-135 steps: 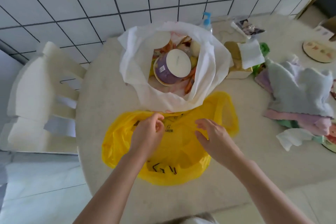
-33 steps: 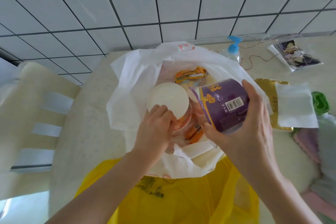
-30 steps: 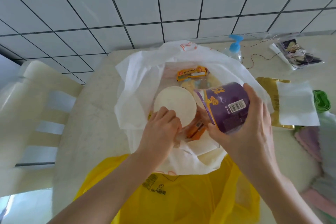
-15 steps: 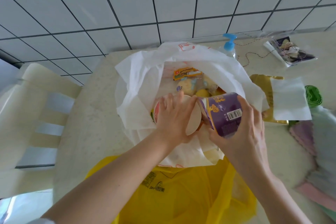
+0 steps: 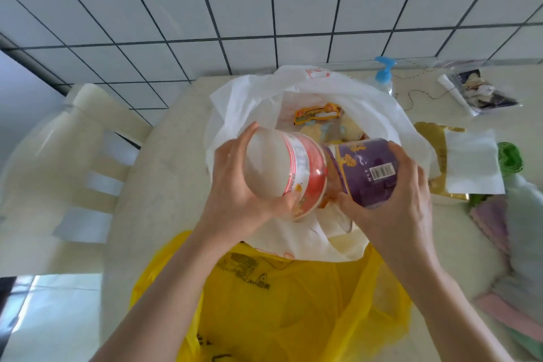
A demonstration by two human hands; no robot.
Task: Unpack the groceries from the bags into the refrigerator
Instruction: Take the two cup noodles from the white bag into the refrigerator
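L fingers point(image 5: 282, 203) grip red cup point(image 5: 293, 173); R fingers point(image 5: 352, 206) grip purple cup point(image 5: 367, 170).

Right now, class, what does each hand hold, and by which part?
The left hand grips the red cup around its side near the base. The right hand grips the purple cup around its side.

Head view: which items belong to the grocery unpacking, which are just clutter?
Job:
left hand gripping red cup
right hand gripping purple cup
white bag
yellow bag

Lying about:
pump bottle
folded cloths
white chair
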